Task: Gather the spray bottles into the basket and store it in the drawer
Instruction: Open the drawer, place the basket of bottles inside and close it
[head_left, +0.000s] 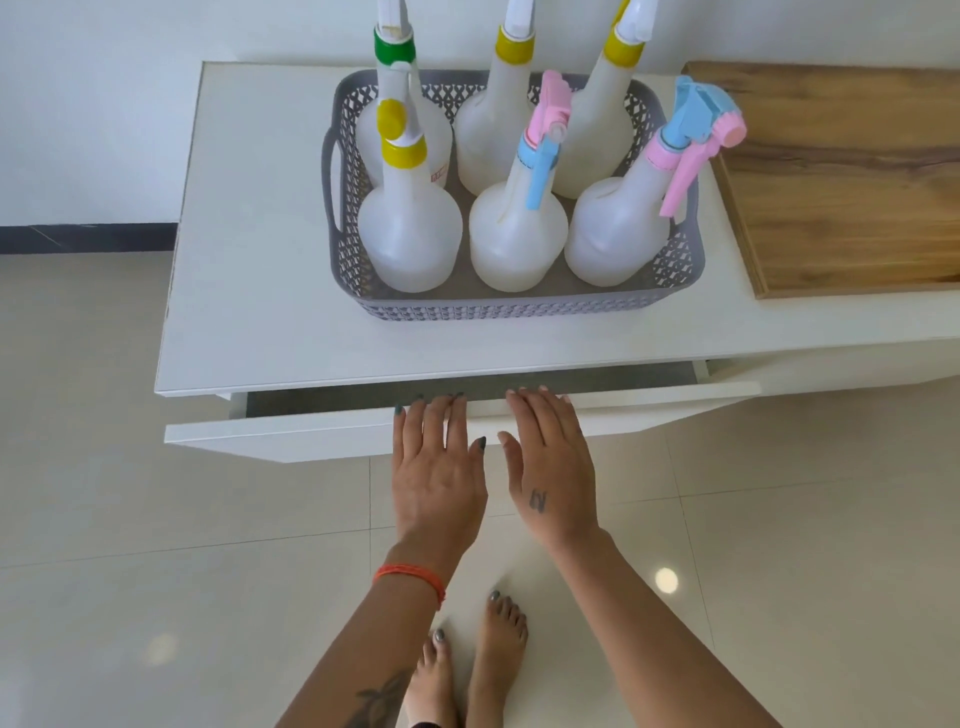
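Observation:
A grey lattice basket (519, 306) stands on the white cabinet top (249, 312) and holds several translucent spray bottles (410, 239), upright, with yellow, green, pink and blue heads. Below the top, a white drawer (291, 436) is pulled out a little, showing a dark gap. My left hand (436, 467) and my right hand (550, 467) lie side by side, flat on the drawer front. The fingertips of both reach over its top edge. Neither hand holds a bottle or the basket.
A wooden board (841, 182) lies on the cabinet top right of the basket. The white wall is behind. Glossy beige floor tiles (156, 519) surround the cabinet, and my bare feet (467, 660) stand just in front of the drawer.

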